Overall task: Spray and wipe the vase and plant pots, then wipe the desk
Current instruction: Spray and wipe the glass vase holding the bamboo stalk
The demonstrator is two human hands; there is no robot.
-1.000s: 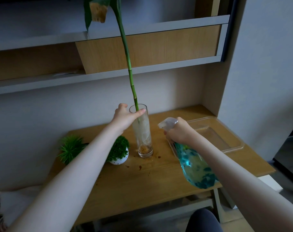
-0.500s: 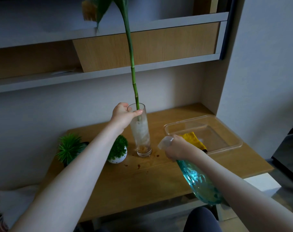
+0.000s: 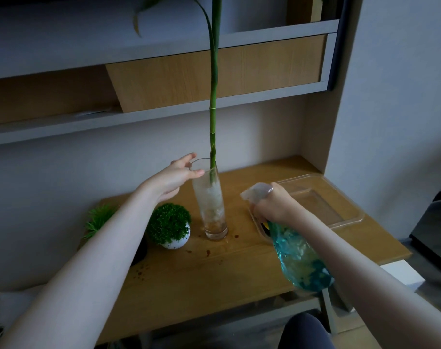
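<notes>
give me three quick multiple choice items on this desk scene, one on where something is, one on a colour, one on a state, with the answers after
1. Where is the round white pot with the green plant?
A. left of the glass vase
B. inside the clear tray
C. on the shelf

2. What colour is the spray bottle?
A. red
B. blue-green
C. black

3. What is the right hand doing?
A. lying flat on the desk
B. gripping the spray bottle
C. holding the green stalk

Answers: 1 A, the pot stands on the desk just left of the vase. 2 B, its body is see-through blue-green. 3 B, its fingers curl round the bottle's neck while the left hand reaches the vase rim.
</notes>
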